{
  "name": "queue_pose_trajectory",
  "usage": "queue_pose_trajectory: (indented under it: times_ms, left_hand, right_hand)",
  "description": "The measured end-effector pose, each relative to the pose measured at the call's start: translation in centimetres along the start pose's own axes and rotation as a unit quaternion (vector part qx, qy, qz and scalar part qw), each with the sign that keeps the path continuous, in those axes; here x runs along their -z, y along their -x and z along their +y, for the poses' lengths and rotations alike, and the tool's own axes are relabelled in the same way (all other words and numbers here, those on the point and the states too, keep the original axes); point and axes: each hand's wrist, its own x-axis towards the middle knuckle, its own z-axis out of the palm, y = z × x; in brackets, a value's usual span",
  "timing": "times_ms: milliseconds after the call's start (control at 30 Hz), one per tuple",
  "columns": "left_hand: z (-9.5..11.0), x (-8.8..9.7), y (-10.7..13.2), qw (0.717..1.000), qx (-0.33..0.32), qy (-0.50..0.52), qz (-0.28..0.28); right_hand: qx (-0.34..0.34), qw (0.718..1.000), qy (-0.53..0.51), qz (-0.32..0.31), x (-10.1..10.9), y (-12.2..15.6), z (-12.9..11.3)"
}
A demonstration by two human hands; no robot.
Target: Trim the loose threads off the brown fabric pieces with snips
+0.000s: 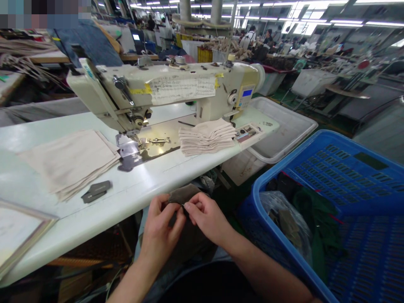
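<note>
Below the front edge of the table, my left hand (164,223) is closed on a piece of dark grey-brown fabric (184,192), which hangs over my lap. Close beside it, my right hand (206,216) is closed in a pinch at the same fabric. A tiny pale, shiny bit shows at the right fingertips, too small to name. Above the hands stands a sewing machine (126,90) on the white table (142,185). To its left lies a stack of beige fabric pieces (75,160), with small dark grey pieces (96,191) in front. Folded beige pieces (206,136) are piled right of the needle area.
A blue plastic basket (261,181) holding dark fabric and a plastic bag (284,210) stands at the right. Behind it is a white bin (296,122). A framed board (19,227) lies at the table's left corner. People (249,38) and benches fill the background.
</note>
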Motion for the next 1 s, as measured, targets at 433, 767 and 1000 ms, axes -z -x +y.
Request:
queue_pose_trajectory:
  times_ms: [433, 767, 1000]
  left_hand:
    - [0.3, 0.9, -0.5, 0.974, 0.174, 0.133, -0.054]
    - [0.3, 0.9, -0.5, 0.958, 0.204, 0.191, -0.056]
    - [-0.8, 0.4, -0.1, 0.888, 0.332, 0.307, -0.085]
  right_hand:
    - [0.073, 0.991, -0.023, 0.112, 1.1, -0.4, -0.2]
    - [0.154, 0.983, 0.037, 0.091, 0.8, -0.7, -0.2]
    - [0.034, 0.986, -0.16, 0.017, 0.2, -1.2, 0.4]
